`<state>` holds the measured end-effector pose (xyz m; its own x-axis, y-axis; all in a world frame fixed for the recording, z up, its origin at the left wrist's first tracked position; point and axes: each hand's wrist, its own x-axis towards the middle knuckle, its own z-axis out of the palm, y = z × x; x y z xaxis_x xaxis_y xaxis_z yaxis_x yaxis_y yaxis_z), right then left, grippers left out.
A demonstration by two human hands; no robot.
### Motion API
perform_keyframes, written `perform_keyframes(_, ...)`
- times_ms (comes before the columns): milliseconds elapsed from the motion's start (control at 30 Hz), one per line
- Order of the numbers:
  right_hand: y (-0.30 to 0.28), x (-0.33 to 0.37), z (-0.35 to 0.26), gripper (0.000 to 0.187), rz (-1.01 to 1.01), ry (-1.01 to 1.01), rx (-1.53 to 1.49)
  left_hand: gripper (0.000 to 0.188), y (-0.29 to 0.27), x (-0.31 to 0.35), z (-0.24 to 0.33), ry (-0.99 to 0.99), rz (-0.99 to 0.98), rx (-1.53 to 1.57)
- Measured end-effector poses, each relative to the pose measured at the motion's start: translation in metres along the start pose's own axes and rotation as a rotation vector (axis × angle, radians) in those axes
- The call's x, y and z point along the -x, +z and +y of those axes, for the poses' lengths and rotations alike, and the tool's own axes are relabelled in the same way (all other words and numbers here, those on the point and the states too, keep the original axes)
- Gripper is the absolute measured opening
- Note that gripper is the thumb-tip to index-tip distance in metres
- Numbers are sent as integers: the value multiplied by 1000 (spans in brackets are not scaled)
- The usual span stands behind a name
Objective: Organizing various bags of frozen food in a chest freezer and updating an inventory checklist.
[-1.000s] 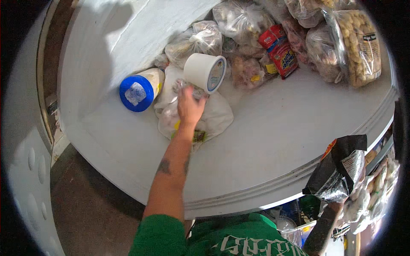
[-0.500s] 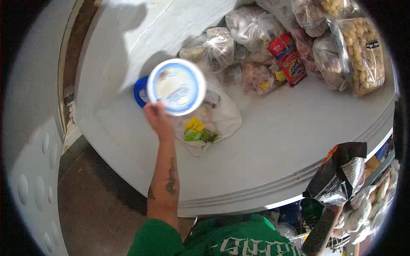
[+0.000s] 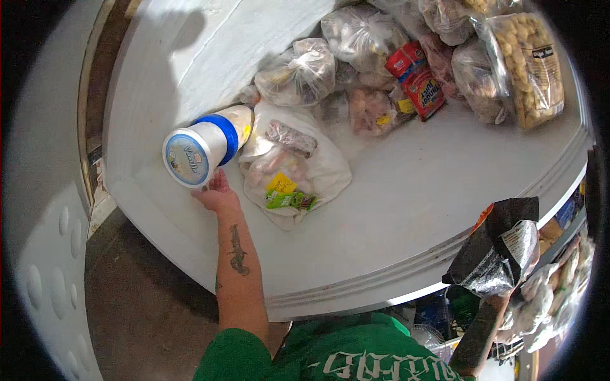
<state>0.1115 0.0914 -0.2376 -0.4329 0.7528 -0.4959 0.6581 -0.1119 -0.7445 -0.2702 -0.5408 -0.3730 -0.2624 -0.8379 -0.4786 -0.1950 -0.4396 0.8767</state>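
Note:
My left hand grips the lower edge of a white ice cream tub, whose round pale-blue lid is turned towards me. Directly behind the tub is a blue-rimmed container with a pale body; whether the two touch I cannot tell. Just right of them lies a clear bag of pinkish food, with yellow and green packaging at its near end. At the far right, my right arm reaches up to a black and silver bag. The bag mostly hides my right hand, which appears to hold it.
The white freezer shelf curves across the view. Tied clear bags, a red packet and a bag of brown pieces crowd its back right. More bagged food sits below the front edge. A white door stands left.
My left hand has brought the tub leftward and lower, to in front of the blue-rimmed container, and turned its lid to the left. The black and silver bag stays at the right.

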Motion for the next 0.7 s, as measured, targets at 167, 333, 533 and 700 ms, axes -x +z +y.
perform_keyframes(167, -15, 5, -6, 46, 5, 22, 8, 39, -33, 43, -59, -215, -132, -116)
perform_keyframes(333, -6, 15, -4, 46, 8, 36, 18, 52, -27, 63, -127, 514, -904, -1039)
perform_keyframes(533, -37, 34, 6, 46, 33, 73, 24, 46, 30, 55, -143, 1377, -1453, -1731)
perform_keyframes(700, -54, 37, 4, 46, 64, 102, 30, 36, 40, 68, -132, 1454, -1660, -1985)
